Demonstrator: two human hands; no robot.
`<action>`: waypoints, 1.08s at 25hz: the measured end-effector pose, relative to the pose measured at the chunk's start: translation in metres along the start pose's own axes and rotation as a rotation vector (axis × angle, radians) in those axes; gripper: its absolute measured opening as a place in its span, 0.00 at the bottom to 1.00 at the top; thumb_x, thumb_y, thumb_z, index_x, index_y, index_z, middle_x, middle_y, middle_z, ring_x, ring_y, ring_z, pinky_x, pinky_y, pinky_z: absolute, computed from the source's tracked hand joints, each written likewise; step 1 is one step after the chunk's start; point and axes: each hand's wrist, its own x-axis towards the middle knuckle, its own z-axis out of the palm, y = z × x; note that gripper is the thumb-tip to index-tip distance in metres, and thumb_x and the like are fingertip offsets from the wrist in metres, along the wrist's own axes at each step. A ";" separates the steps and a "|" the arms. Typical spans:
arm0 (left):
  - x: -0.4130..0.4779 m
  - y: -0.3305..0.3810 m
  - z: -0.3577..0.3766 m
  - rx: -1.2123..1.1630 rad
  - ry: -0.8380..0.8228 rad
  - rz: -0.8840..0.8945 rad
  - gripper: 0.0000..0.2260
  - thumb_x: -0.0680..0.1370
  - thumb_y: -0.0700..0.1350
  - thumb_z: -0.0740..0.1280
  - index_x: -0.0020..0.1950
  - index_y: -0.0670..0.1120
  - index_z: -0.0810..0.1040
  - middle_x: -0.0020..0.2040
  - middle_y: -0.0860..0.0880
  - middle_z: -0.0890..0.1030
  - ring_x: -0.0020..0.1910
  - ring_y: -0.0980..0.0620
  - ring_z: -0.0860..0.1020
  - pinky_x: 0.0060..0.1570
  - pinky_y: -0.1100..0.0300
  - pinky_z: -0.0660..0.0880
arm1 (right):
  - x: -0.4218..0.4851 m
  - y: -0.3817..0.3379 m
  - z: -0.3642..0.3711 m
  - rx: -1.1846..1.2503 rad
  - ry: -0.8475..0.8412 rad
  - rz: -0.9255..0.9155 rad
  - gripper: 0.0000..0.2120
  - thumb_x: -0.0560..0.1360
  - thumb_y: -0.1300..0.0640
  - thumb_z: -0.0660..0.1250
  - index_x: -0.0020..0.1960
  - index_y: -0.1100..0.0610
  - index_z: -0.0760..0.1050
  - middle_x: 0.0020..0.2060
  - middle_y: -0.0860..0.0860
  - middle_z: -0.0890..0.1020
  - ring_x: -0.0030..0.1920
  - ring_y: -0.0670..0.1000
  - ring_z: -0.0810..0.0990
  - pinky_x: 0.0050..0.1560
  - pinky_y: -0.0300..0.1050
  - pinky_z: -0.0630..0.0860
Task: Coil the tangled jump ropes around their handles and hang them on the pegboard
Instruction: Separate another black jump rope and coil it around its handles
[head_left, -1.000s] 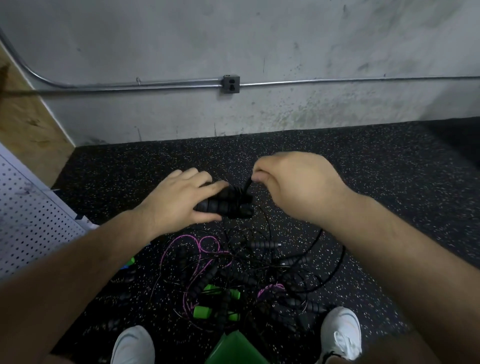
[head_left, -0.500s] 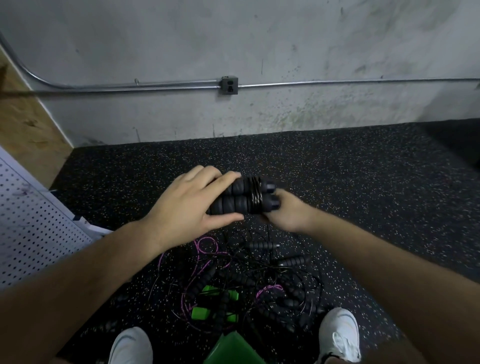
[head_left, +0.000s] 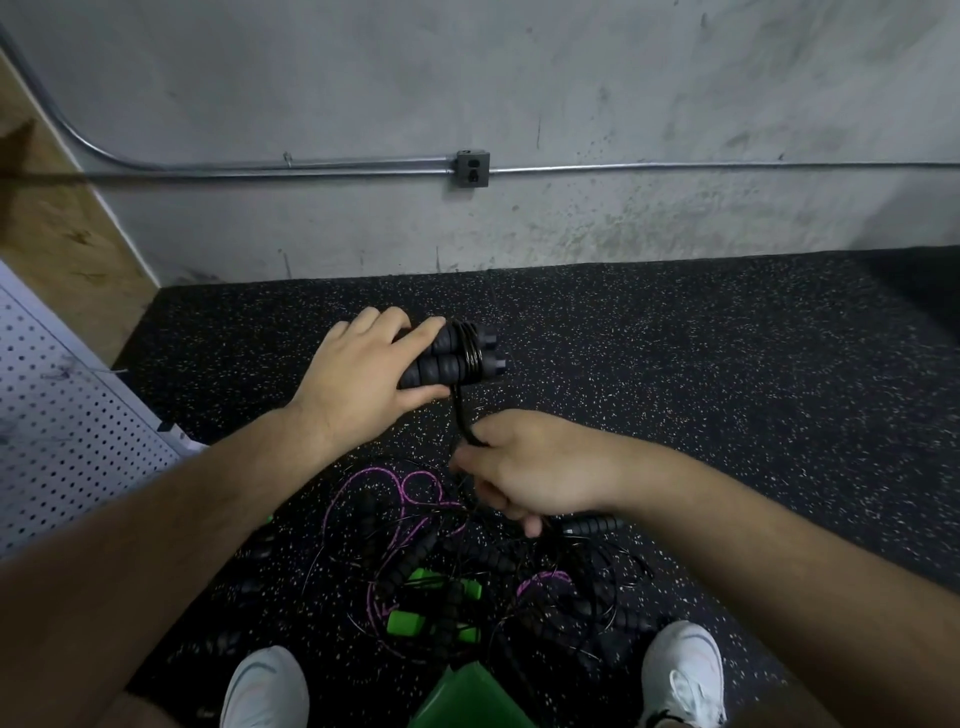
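Observation:
My left hand (head_left: 358, 382) grips a pair of black ribbed jump-rope handles (head_left: 449, 356) held side by side above the floor. Several turns of thin black rope (head_left: 470, 348) circle the handles near their right ends. From the coil a black strand runs down into my right hand (head_left: 530, 475), which is closed around it just below and to the right of the handles. A tangled pile of ropes (head_left: 441, 561), black and pink with black and green handles, lies on the floor between my feet. The white pegboard (head_left: 62, 431) leans at the left edge.
Speckled black rubber flooring (head_left: 701, 389) runs to a grey concrete wall with a metal conduit and an outlet box (head_left: 472, 169). My white shoes (head_left: 683, 670) flank the pile. A green object (head_left: 467, 696) sits at the bottom edge. A wooden panel (head_left: 47, 228) stands at far left.
My right hand has dropped from the handles' right ends to below them, drawing the black strand down. My left hand lifted the handle pair a little higher. More rope turns circle the handles.

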 end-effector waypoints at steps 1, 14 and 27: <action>0.000 -0.001 0.000 0.020 -0.037 0.014 0.36 0.73 0.68 0.61 0.77 0.51 0.67 0.59 0.47 0.76 0.56 0.46 0.73 0.55 0.48 0.73 | -0.010 -0.008 -0.005 -0.093 0.017 -0.036 0.15 0.85 0.49 0.56 0.48 0.57 0.74 0.33 0.50 0.77 0.27 0.48 0.76 0.30 0.43 0.74; -0.019 0.047 -0.037 -0.402 -0.122 0.319 0.34 0.74 0.70 0.64 0.75 0.54 0.66 0.59 0.59 0.71 0.59 0.59 0.68 0.64 0.63 0.66 | 0.015 0.065 -0.078 -0.137 0.518 -0.223 0.09 0.77 0.43 0.67 0.47 0.49 0.78 0.41 0.46 0.82 0.40 0.49 0.80 0.41 0.48 0.78; -0.005 0.007 -0.007 -0.380 -0.070 0.027 0.35 0.75 0.59 0.72 0.79 0.52 0.64 0.63 0.53 0.71 0.64 0.52 0.69 0.69 0.47 0.69 | 0.025 0.020 0.032 0.057 0.195 0.016 0.17 0.85 0.48 0.55 0.49 0.59 0.74 0.36 0.53 0.78 0.31 0.49 0.74 0.34 0.44 0.71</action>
